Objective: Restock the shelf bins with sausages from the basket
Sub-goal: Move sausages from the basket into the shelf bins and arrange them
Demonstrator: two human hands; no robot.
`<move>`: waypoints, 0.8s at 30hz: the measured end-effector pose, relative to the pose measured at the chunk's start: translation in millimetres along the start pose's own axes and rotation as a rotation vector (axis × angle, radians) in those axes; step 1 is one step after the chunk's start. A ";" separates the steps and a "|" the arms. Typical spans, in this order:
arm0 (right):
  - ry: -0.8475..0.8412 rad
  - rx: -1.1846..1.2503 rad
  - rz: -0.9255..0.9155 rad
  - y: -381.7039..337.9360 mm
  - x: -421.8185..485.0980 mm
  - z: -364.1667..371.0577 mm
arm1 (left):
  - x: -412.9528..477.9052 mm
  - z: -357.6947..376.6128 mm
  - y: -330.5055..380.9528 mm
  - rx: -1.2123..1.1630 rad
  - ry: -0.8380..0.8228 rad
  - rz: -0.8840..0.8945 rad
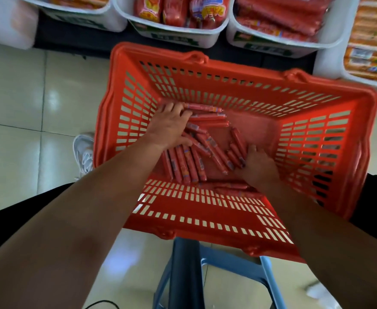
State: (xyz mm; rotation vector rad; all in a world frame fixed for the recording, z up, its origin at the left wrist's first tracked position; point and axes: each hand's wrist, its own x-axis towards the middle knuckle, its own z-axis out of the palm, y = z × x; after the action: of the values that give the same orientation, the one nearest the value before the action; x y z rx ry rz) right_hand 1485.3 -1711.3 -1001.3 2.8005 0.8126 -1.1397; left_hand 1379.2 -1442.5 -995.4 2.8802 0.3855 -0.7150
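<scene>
A red slotted plastic basket [205, 210] sits in front of me, with several thin red sausages [187, 163] scattered on its floor. My left hand [168, 127] reaches down into the basket's far left part, its fingers spread and resting on the sausages there. Lower right in the basket, my right hand [260, 167] lies against the right side of the pile, fingers touching the sausages. Whether either hand has a grip on a sausage I cannot tell. White shelf bins [172, 33] holding red sausage packs run along the top.
The basket rests on a blue stool [234, 264]. More white bins stand at the top left [80, 16], top right [279, 41] and far right [361, 72]. Beige tiled floor [27, 103] lies to the left, with my white shoe [83, 152] beside the basket.
</scene>
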 end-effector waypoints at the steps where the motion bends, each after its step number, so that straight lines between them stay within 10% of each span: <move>1: 0.019 -0.018 -0.005 0.4 0.8 -1.6 | -1.6 0.7 1.4 -0.010 -0.008 -0.023; 24: -0.112 0.111 0.134 -10.4 10.1 -13.9 | -29.2 10.3 22.0 -0.216 0.045 -0.169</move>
State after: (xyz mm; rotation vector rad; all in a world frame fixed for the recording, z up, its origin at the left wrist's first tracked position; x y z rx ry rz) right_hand 1495.5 -1694.9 -995.9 2.7963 0.5601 -1.3425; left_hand 1356.0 -1471.8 -988.7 2.6860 0.6747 -0.5932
